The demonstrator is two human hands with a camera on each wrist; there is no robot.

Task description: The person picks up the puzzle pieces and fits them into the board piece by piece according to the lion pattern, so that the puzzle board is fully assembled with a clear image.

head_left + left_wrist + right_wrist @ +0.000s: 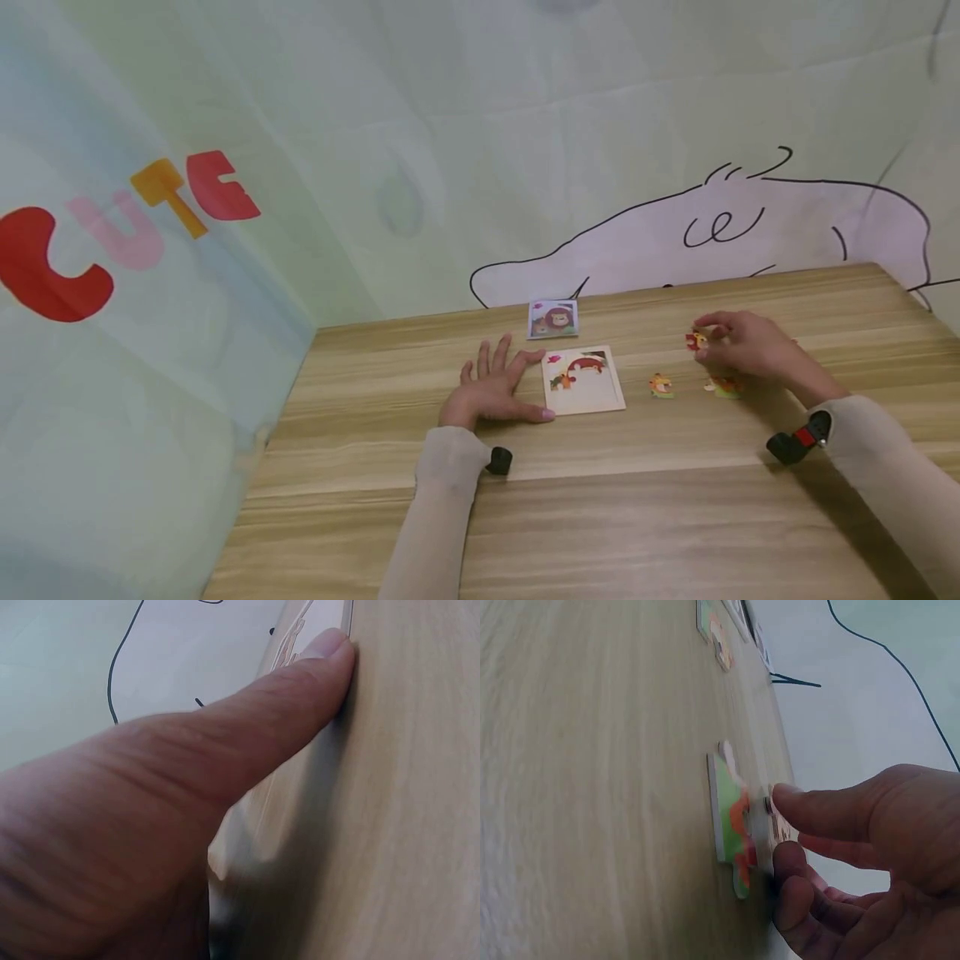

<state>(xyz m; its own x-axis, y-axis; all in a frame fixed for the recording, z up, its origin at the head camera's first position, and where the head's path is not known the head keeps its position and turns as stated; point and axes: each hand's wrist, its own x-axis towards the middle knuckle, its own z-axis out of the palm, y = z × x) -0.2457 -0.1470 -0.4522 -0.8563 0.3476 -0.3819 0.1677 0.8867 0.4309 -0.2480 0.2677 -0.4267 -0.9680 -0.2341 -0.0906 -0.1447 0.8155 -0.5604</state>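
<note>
A red puzzle piece point(695, 342) appears to be pinched at its edges between the thumb and forefinger of the right hand point(750, 343); whether it is already lifted from the table point(600, 517) cannot be told. For this step to be done well, it is judged that a light grip on the edges should be used, so that the printed side can be seen and the piece turned before it is lowered.

The puzzle tray point(585, 407) is placed left of the loose pieces, partly filled, with its pale floor bare toward the near side. Its left edge is touched by the left hand point(495, 393), whose fingers are spread and grip nothing (a good brace against sliding, it seems, if the thumb is not put over the bare floor).

Between tray and right hand, an orange-and-green piece point(661, 386) is seen lying flat. A green-edged piece point(727, 810) lies just beneath the right hand and could be knocked by the lower fingers, so some clearance is advised. Behind the tray, a picture card point(552, 319) with a lion-like face is laid; by it the position could be checked.
</note>
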